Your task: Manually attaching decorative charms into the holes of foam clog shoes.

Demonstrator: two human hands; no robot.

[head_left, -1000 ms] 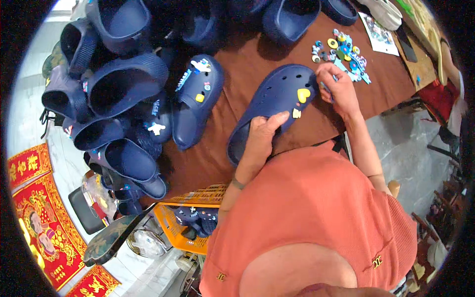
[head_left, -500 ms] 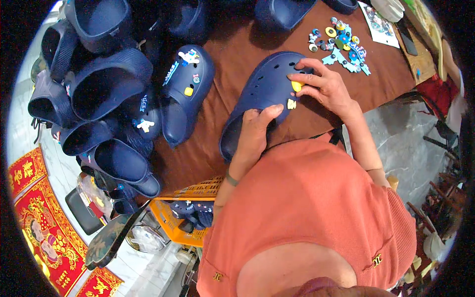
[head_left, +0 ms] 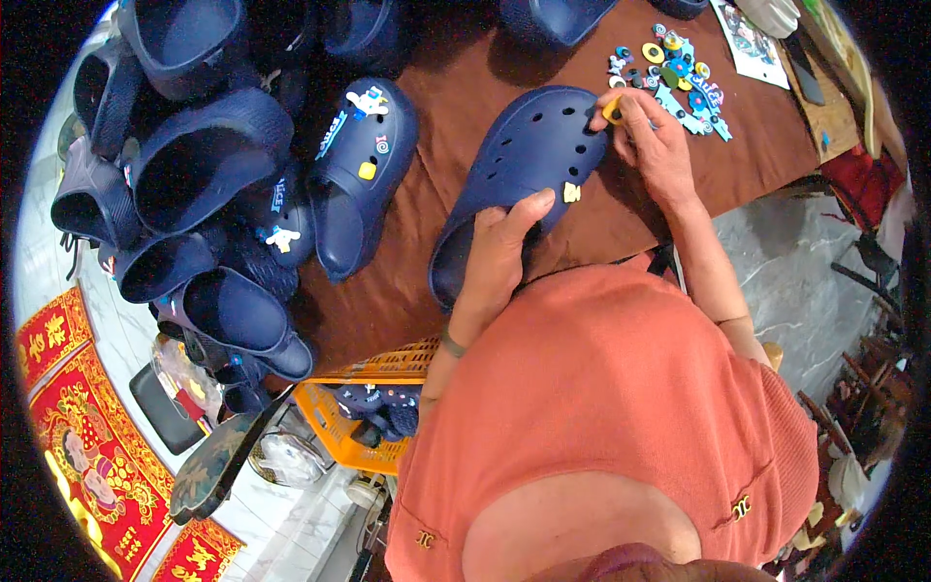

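A navy blue clog (head_left: 524, 145) with round holes lies on the brown cloth in front of me, toe pointing away. My left hand (head_left: 497, 247) grips its near side, thumb on top by the opening. One small pale yellow charm (head_left: 572, 193) sits in the clog's upper, beside that thumb. Pinched in the fingers of my right hand (head_left: 656, 145) is a yellow shoe charm (head_left: 612, 112) with a dark part, at the toe's right edge. To the left, another navy clog (head_left: 361, 184) carries a white figure charm, a blue lettered charm, a swirl and a yellow piece.
Loose colourful charms (head_left: 679, 82) lie in a heap at the far right, near a printed card (head_left: 752, 48). Several navy clogs (head_left: 208, 160) crowd the left side. An orange plastic basket (head_left: 335, 436) holding more clogs stands below the table edge.
My right hand has moved away from the clog's side holes, up and right to the toe's edge, carrying the yellow charm. My left hand keeps its hold on the clog.
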